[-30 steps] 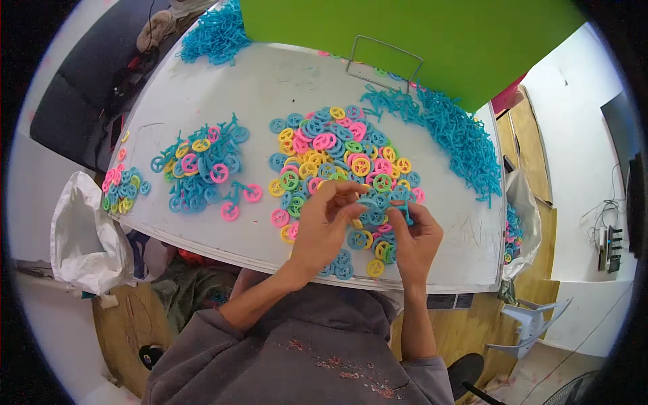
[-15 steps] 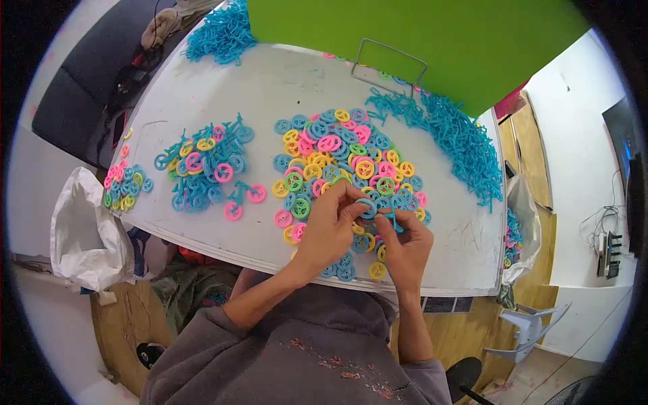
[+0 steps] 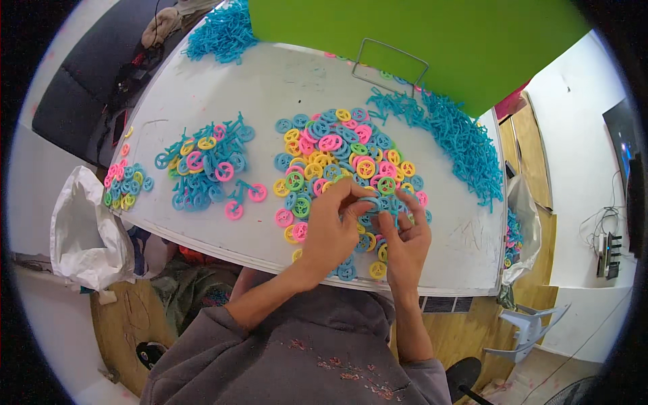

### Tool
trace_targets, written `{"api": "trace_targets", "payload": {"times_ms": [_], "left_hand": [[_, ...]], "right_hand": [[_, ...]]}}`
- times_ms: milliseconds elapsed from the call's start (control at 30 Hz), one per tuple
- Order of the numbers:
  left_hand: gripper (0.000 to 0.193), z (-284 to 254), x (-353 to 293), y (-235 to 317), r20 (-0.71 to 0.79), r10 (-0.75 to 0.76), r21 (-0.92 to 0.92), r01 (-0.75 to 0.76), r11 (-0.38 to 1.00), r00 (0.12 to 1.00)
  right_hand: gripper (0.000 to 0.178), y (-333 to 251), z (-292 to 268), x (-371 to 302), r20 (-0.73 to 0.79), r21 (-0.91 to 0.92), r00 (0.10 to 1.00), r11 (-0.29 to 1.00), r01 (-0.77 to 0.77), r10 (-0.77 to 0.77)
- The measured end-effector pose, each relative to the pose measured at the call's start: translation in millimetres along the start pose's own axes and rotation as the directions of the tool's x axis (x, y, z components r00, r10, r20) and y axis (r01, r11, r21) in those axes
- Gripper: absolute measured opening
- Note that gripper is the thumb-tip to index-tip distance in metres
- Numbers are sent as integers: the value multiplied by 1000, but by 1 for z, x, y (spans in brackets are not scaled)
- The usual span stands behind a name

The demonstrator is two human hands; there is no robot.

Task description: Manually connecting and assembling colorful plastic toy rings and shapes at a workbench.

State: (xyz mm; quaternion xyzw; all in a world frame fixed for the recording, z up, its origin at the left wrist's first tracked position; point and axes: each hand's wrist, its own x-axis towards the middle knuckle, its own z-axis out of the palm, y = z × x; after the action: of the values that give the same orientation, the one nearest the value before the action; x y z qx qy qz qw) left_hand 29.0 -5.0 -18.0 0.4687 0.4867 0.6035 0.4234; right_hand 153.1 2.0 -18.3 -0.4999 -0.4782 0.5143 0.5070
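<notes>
Over the near edge of a heap of small plastic wheels [image 3: 331, 143], in blue, pink, yellow and green, my two hands meet. My left hand [image 3: 329, 229] is closed, pinching a blue toy wheel [image 3: 368, 204] between thumb and fingers. Close against it, my right hand [image 3: 408, 248] has its thumb on a blue plastic stem [image 3: 395, 218], with the other fingers lifted and slightly parted. Fingers hide much of the stem, and I cannot tell whether it is joined to the wheel.
Left of the heap lies a pile of wheels on blue stems [image 3: 209, 165]. Loose blue stems [image 3: 466, 152] are banked along the table's right side, more [image 3: 223, 34] at the far left. A green panel [image 3: 418, 40] stands behind a wire frame [image 3: 390, 64]. White sacks [image 3: 88, 229] hang beside the table.
My right hand's fingers have uncurled and risen around the blue stem. My left hand keeps its pinch on the wheel, shifting only slightly.
</notes>
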Motion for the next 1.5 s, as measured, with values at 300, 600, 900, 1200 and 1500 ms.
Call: {"api": "trace_targets", "payload": {"times_ms": [300, 600, 900, 1200, 1500], "left_hand": [[17, -8, 3, 3, 19, 21, 81, -23, 996, 1000], [16, -7, 3, 12, -11, -80, -136, 77, 988, 997], [17, -3, -6, 5, -133, -4, -22, 1, 1000, 991], [15, -2, -5, 7, -139, 55, 46, -49, 998, 989], [6, -17, 7, -3, 47, -87, -221, 95, 971, 995]], "right_hand": [[27, 1, -4, 4, 127, 81, 992, 996, -30, 19], [11, -15, -7, 11, 154, -523, 924, 764, 378, -351], [10, -12, 2, 5, 62, -485, 952, 825, 291, -299], [12, -6, 9, 2, -29, -446, 940, 846, 292, -339], [18, -1, -2, 12, 149, -489, 847, 707, 512, -510]]}}
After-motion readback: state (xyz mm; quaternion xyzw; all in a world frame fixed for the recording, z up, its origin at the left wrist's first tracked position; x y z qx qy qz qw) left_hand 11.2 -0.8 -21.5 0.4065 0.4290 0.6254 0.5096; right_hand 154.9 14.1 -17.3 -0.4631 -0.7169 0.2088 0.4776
